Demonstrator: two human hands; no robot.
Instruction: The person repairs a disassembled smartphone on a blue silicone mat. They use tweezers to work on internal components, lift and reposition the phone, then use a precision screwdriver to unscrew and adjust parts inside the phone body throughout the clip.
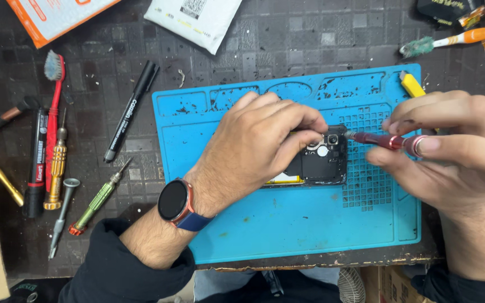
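Item: opened phone point(321, 165), back up on our blue mat point(287, 224), pinned under our left hand point(254, 146). Our right hand point(450, 151) grips a maroon screwdriver point(380, 140), tip at the camera corner. Risk: tip slips, scratching the lens; loosened screws roll into clutter.

A dark, near-black long sleeve point(136, 269) was worn on the left arm, bunched up short of the wrist. A round black-faced watch point(174, 200) with a copper-coloured rim was strapped on by a blue band point(195, 221) at the watch's four o'clock. A similar dark cuff point(472, 289) was seen at the right wrist. Both hands were bare, without gloves or rings.
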